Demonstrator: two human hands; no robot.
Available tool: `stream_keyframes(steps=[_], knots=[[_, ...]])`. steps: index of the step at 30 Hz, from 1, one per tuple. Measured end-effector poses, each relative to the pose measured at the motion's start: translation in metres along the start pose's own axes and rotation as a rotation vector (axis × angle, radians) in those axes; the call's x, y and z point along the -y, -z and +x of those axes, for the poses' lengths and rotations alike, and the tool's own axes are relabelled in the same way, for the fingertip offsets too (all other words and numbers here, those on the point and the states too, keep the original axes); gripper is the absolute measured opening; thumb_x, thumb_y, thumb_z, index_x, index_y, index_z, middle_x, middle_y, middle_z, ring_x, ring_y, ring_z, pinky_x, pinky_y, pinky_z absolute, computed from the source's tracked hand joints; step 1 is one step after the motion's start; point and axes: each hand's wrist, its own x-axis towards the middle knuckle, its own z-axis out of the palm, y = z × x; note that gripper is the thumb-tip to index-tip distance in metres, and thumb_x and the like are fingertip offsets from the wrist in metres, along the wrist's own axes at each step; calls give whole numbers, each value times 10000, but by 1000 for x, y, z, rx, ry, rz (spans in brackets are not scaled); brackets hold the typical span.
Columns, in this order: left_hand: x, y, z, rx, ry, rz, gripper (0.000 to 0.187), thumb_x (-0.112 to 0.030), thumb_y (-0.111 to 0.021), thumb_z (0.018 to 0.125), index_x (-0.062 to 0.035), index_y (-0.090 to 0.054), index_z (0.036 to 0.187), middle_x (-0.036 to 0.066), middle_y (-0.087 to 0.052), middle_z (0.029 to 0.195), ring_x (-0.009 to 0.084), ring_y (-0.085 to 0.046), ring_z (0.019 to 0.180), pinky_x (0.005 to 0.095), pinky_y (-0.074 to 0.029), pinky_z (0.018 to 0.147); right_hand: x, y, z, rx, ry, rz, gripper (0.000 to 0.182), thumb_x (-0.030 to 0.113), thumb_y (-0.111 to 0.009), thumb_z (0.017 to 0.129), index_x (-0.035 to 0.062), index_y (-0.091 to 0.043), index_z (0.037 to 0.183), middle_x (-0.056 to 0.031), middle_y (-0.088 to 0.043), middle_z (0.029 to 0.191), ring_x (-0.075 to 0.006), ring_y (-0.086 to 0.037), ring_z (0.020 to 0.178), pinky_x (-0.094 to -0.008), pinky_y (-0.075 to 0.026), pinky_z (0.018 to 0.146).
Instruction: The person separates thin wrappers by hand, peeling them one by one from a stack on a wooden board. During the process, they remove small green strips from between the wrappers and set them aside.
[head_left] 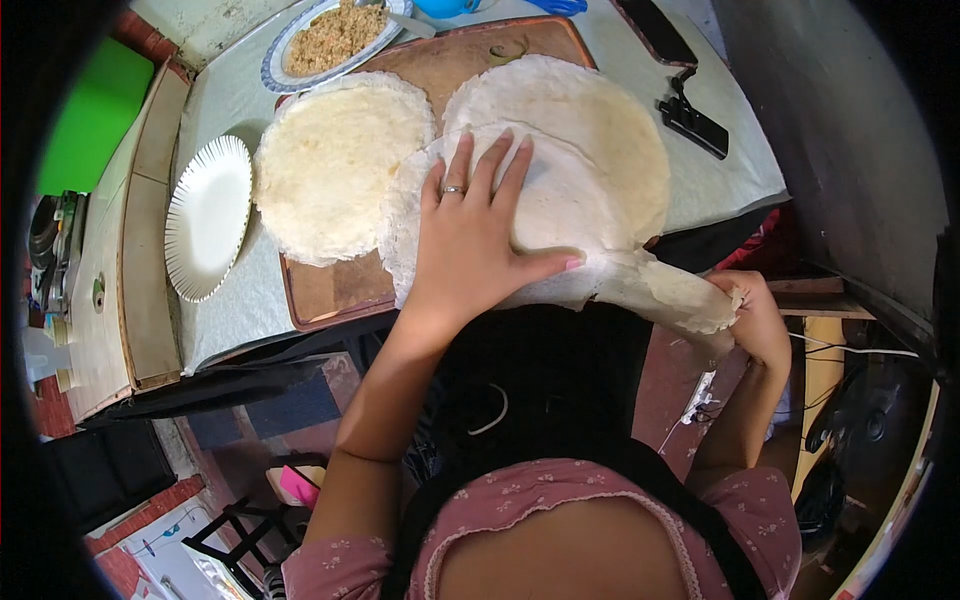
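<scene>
**One sheet half off, the filling waiting on its plate**

At the far left a white paper plate (208, 220) sits on the table (225, 325), beside the board (340, 290) and its flat rounds. The left round (340, 170) lies whole and spread out, mostly on the board, apart from the big pale pile to its right except where their edges meet. Behind it, a blue-rimmed plate (272, 72) holds crumbly filling (335, 38), with a utensil handle (412, 27) across its edge. I see no filling on any round, so that part looks undone.

In the middle, the left hand (465, 235) is open, fingers spread, pressing flat on the top sheet (565, 195). That sheet overlaps a right round (630, 150), which lies on the right side of the board and reaches past it.

On the right, the right hand (755, 315) pinches the end of a drooping flap (665, 290) between thumb and fingers, out beyond the table's front edge. I'd judge the separating about midway: the flap is free at one end, while the rest is under or beside the pressing palm. Whether it belongs to the top sheet or a layer beneath, I can't tell; nor can I count the layers left.
</scene>
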Motion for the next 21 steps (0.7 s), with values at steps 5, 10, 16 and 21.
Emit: stream_keyframes(steps=[5, 10, 16, 21], knots=[[0, 0, 0, 1, 0, -4, 1051, -746, -670, 699, -23, -464, 1433, 166, -450, 1467, 423, -311, 1424, 581, -232, 1130, 9, -2, -2, -1, 15, -20, 145, -83, -604, 735, -46, -667, 861, -28, -654, 726, -43, -573, 713, -227, -463, 636], [0, 0, 0, -1, -1, -5, 1051, -746, -671, 699, -23, -464, 1433, 167, -450, 1466, 421, -305, 1427, 581, -231, 1131, 7, -1, -3, -22, 14, -28, 182, -94, -602, 734, -56, -680, 894, -49, -682, 758, -58, -598, 729, -232, -480, 657], [0, 0, 0, 2, 1, -7, 1057, -747, -675, 693, -21, -465, 1432, 169, -448, 1468, 423, -304, 1427, 582, -229, 1133, 6, 1, -3, -10, -2, -25, 204, -100, -603, 729, -60, -686, 911, -54, -695, 773, -61, -611, 740, -231, -488, 664], [0, 0, 0, -3, 1, -13, 1056, -740, -688, 685, -16, -475, 1423, 170, -452, 1464, 426, -310, 1424, 583, -235, 1130, 4, 1, -3, -31, -4, -33, 204, -100, -602, 727, -62, -687, 908, -52, -697, 768, -59, -611, 733, -229, -489, 662]])
